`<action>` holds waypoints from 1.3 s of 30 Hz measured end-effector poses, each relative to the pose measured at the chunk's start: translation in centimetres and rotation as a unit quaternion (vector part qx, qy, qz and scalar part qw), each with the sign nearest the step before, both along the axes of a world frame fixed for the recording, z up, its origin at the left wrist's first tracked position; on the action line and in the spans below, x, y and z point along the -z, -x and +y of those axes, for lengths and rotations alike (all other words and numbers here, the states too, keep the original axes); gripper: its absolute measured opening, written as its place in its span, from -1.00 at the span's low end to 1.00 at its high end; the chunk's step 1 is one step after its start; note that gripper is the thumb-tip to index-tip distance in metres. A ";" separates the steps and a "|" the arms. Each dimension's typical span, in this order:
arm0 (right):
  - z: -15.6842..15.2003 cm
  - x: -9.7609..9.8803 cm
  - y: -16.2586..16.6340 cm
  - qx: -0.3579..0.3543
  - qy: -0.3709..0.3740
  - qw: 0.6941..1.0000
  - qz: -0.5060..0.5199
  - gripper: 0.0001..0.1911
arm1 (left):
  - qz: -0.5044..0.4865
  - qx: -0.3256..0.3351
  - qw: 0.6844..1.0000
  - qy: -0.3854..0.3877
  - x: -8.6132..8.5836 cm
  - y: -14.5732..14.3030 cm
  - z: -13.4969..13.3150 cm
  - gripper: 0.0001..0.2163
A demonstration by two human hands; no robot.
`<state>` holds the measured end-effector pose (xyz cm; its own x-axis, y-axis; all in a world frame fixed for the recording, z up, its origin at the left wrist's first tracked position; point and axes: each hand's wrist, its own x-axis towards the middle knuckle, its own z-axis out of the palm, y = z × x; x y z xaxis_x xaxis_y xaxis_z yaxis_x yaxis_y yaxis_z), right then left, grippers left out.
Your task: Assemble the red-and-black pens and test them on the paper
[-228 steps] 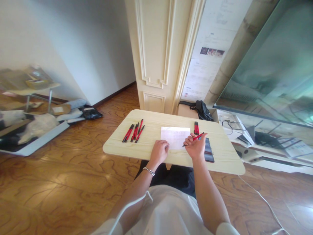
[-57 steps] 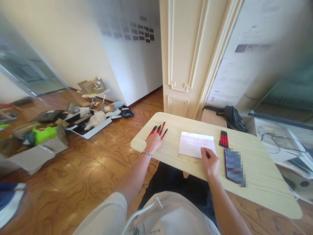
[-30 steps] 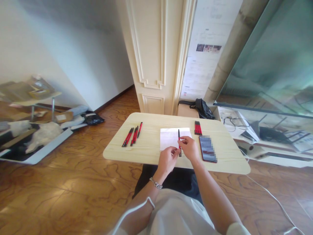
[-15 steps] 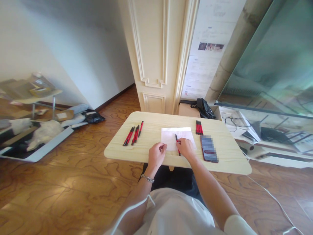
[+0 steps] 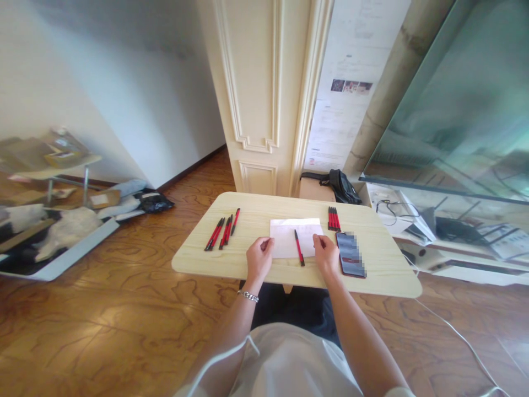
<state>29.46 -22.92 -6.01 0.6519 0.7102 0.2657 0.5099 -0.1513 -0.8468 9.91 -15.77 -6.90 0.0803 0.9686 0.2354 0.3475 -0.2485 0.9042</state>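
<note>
A white sheet of paper (image 5: pixel 285 234) lies near the middle of the small table. On it rests a red and black pen (image 5: pixel 300 249), its lower end reaching past the sheet's near edge, with neither hand touching it. My left hand (image 5: pixel 259 258) is at the paper's left edge, fingers curled together. My right hand (image 5: pixel 326 255) is over the right side of the sheet, thumb and fingers closed. Whether either hand pinches the paper is hidden. Several red and black pens (image 5: pixel 225 231) lie loosely at the left, and a neat row of pens (image 5: pixel 334 219) sits at the right.
A phone (image 5: pixel 350 255) lies just right of my right hand on the pale wooden table (image 5: pixel 384 259). Behind the table is a black bag (image 5: pixel 343 186). A white cable (image 5: pixel 458 331) runs along the floor at right. An open box (image 5: pixel 61 264) stands at far left.
My right hand has let go of the pen and moved right, leaving it on the paper. My left hand stays by the sheet's left edge. The view has shifted slightly.
</note>
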 end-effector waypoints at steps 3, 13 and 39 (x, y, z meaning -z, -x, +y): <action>-0.4 0.5 -0.1 0.011 -0.012 0.999 0.028 -0.40 | -0.005 -0.006 1.000 0.001 0.3 -0.1 0.0 -0.70; -0.2 1.3 -0.5 -0.015 0.000 0.999 0.031 -0.41 | 0.032 0.015 0.999 0.000 0.4 0.1 -0.2 -0.70; 6.3 -1.4 0.6 -0.113 0.297 0.928 -0.197 -0.68 | 0.016 0.004 0.999 -0.031 0.1 -0.1 -0.7 -0.74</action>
